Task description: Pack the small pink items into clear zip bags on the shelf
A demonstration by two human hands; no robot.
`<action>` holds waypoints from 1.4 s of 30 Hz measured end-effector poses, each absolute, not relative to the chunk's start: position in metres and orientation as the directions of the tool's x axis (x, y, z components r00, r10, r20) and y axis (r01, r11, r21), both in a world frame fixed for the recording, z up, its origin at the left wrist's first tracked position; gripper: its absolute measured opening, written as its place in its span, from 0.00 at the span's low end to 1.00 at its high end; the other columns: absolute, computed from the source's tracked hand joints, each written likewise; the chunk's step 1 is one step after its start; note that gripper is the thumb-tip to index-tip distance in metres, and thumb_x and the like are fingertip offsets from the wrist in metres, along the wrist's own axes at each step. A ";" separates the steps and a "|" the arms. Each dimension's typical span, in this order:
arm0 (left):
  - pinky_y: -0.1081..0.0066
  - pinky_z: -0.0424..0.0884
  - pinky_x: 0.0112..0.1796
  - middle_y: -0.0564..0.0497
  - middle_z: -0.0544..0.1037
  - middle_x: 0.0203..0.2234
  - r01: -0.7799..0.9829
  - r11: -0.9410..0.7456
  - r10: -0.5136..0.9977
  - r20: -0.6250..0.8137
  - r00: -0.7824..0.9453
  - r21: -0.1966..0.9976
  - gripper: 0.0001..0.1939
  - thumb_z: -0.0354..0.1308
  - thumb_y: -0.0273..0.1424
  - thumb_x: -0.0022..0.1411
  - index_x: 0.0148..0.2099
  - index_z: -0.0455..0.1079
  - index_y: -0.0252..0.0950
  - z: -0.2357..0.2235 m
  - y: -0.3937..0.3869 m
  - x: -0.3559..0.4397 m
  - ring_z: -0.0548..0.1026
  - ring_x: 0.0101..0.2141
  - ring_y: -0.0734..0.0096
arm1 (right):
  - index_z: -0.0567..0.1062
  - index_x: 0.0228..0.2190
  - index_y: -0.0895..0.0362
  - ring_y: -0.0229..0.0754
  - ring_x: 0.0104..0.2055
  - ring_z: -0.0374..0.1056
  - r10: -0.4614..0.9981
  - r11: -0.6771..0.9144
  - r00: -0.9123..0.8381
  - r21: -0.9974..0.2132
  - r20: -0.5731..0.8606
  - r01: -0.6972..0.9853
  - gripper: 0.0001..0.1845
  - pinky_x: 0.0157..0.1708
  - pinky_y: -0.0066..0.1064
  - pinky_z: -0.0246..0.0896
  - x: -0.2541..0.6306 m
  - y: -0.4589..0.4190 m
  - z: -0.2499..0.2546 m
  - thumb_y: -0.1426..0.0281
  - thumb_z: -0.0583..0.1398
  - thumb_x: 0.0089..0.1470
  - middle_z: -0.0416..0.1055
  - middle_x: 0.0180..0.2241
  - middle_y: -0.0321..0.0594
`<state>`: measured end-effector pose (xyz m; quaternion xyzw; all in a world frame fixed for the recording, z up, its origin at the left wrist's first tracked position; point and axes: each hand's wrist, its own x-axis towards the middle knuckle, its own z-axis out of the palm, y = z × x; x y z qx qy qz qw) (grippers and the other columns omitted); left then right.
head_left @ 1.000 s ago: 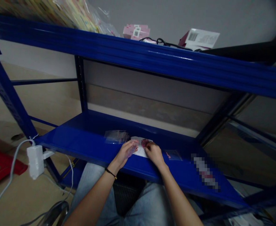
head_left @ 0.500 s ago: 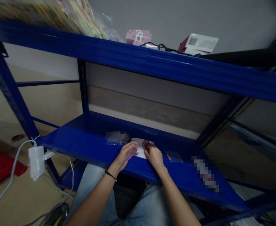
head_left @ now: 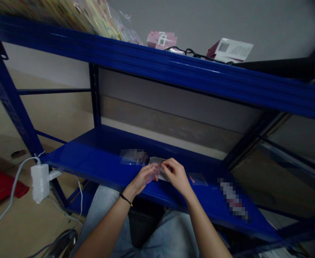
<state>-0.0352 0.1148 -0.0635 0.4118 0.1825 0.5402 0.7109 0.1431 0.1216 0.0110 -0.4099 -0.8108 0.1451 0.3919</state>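
On the blue shelf board [head_left: 87,157], my left hand [head_left: 146,174] is curled around what looks like a small clear plastic bag [head_left: 154,170], its film shining over the fingers. The fingertips of my right hand [head_left: 175,173] are pinched together at the bag's upper edge; whatever is between them is too small to name. Beneath both hands lies a white sheet [head_left: 157,159], partly covered by them. Left of it are several flat clear bags [head_left: 132,157] in a loose pile. Another clear bag [head_left: 199,179] with small pink pieces [head_left: 191,178] rests right of my right hand.
Overhead, the blue upper beam [head_left: 157,61] crosses the view, with pink boxes [head_left: 161,39], a white box [head_left: 234,49] and a large filled plastic bag [head_left: 93,18] above it. A white power strip [head_left: 40,183] hangs at the left. A blurred-out item [head_left: 233,199] lies at the right.
My right hand has moved up and left, its fingertips now meeting my left hand. The dark red patterned pieces seen under it on the white sheet are now hidden.
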 end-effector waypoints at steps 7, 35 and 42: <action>0.65 0.68 0.39 0.43 0.76 0.36 -0.658 0.201 0.878 0.164 0.450 0.726 0.18 0.54 0.38 0.66 0.50 0.74 0.31 -0.057 0.102 -0.041 0.73 0.34 0.65 | 0.73 0.32 0.55 0.40 0.34 0.64 0.808 0.590 -0.333 -0.661 0.487 0.464 0.08 0.34 0.30 0.58 0.148 0.121 0.009 0.66 0.57 0.61 0.69 0.33 0.38; 0.73 0.60 0.34 0.53 0.71 0.27 0.284 -0.521 0.852 0.473 0.223 0.805 0.15 0.49 0.37 0.70 0.32 0.68 0.36 -0.034 0.060 -0.078 0.69 0.30 0.69 | 0.71 0.29 0.57 0.36 0.29 0.60 0.881 0.340 -0.423 -0.906 0.213 0.251 0.14 0.30 0.27 0.54 0.140 0.079 -0.020 0.58 0.59 0.59 0.64 0.25 0.32; 0.72 0.62 0.34 0.51 0.74 0.26 0.339 -0.570 0.820 0.492 0.291 0.749 0.14 0.53 0.34 0.67 0.31 0.73 0.36 -0.039 0.054 -0.088 0.72 0.30 0.68 | 0.70 0.28 0.57 0.36 0.27 0.58 0.899 0.298 -0.391 -0.930 0.198 0.215 0.17 0.30 0.27 0.53 0.134 0.074 -0.039 0.55 0.61 0.56 0.63 0.24 0.32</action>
